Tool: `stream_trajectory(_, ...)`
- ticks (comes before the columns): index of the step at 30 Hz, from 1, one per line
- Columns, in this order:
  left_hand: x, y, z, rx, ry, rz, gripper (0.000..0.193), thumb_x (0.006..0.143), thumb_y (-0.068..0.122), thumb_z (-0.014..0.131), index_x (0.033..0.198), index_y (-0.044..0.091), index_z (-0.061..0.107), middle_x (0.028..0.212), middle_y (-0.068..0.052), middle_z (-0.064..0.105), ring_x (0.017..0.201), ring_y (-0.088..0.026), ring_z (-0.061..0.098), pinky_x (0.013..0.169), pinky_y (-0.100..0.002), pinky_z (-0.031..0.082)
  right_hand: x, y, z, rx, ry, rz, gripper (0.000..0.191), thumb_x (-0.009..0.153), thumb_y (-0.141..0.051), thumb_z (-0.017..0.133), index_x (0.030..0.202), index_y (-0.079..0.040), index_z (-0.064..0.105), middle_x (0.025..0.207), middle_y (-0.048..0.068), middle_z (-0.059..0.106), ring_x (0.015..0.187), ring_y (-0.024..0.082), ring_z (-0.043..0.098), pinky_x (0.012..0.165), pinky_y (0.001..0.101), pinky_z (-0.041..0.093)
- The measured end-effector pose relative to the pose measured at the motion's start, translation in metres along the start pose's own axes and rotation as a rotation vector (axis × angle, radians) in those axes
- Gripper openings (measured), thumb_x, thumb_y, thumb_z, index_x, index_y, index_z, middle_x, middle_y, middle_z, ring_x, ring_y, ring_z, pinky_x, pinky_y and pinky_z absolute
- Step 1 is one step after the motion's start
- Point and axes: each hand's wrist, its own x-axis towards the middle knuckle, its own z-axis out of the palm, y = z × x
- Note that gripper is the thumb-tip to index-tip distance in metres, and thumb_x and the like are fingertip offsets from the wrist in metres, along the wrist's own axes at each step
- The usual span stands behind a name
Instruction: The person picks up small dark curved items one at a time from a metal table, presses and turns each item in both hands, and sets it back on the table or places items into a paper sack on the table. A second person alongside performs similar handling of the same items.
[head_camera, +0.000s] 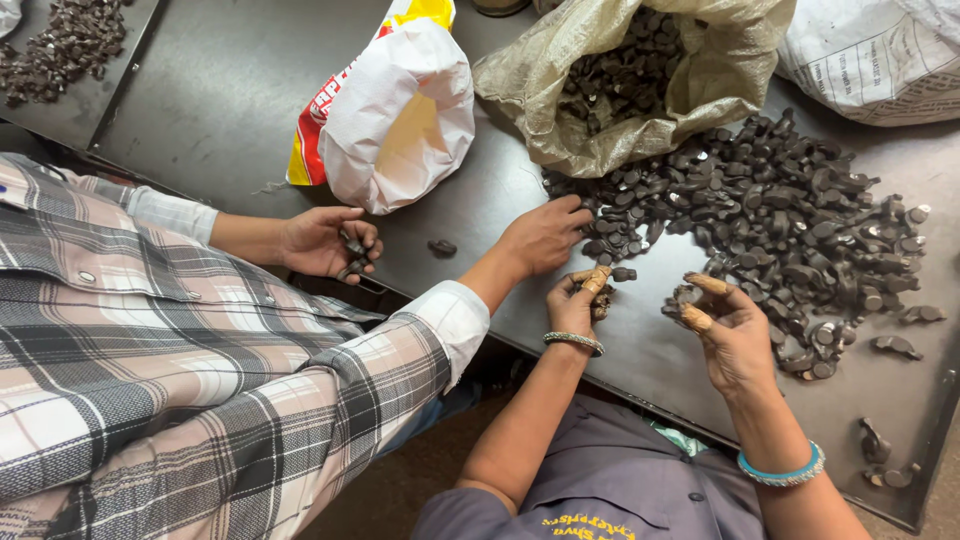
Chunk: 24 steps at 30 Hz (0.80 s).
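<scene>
A big heap of small dark metal parts (790, 215) lies on the dark table (230, 110). My left hand (578, 300), with a silver bangle at the wrist and brown wrapping on a finger, is closed on a few of these parts at the heap's near edge. My right hand (728, 330), wearing a blue bangle and brown wraps on thumb and forefinger, pinches one dark part at the heap's front. A co-worker in a plaid shirt reaches one hand (545, 235) into the heap. That person's other hand (325, 243) holds several parts.
An open woven sack (700, 90) full of the same parts lies behind the heap. A white, yellow and red bag (395, 115) sits left of it, and a white sack (880, 50) at the top right. A further tray (60, 45) holds more parts. Stray parts (895, 345) lie near the table's right edge.
</scene>
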Motion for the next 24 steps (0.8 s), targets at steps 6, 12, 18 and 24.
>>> stream_trajectory(6,-0.008,-0.006,0.0,0.007,-0.027,0.011,0.015,0.086,0.006,0.082,0.092,0.004,0.069,0.074,-0.005,0.069,0.052,-0.008,0.056,0.041,-0.021,0.038,0.01,0.003,0.018,-0.158,-0.027,-0.152,0.037,0.085,0.01,0.073,0.12,0.004,0.06,0.111,0.011,0.072,0.1,0.021,0.07,0.088,0.0366,0.06)
stream_trajectory(12,-0.01,-0.007,-0.001,0.016,-0.02,-0.018,0.012,0.087,0.006,0.08,0.095,0.004,0.071,0.075,-0.005,0.071,0.055,-0.009,0.061,0.042,-0.022,0.041,-0.006,-0.006,0.058,-0.66,0.031,-0.367,0.029,0.085,0.006,0.073,0.114,0.002,0.07,0.111,0.009,0.074,0.099,0.016,0.073,0.091,0.03,0.059)
stream_trajectory(18,-0.013,-0.008,-0.002,0.038,-0.014,-0.004,0.011,0.088,0.006,0.078,0.096,0.004,0.071,0.077,-0.005,0.071,0.058,-0.011,0.065,0.043,-0.023,0.044,-0.019,-0.013,0.077,-1.053,0.114,-0.636,0.027,0.079,0.006,0.078,0.105,-0.002,0.074,0.1,0.011,0.074,0.087,0.022,0.072,0.082,0.0332,0.057)
stream_trajectory(24,-0.017,-0.009,-0.003,-0.006,-0.02,0.04,0.008,0.09,0.005,0.077,0.096,0.004,0.072,0.08,-0.003,0.071,0.059,-0.009,0.064,0.044,-0.022,0.042,-0.02,-0.009,0.083,-1.086,0.054,-0.81,0.022,0.079,0.001,0.083,0.097,-0.003,0.072,0.104,0.011,0.075,0.094,0.027,0.072,0.084,0.0365,0.057)
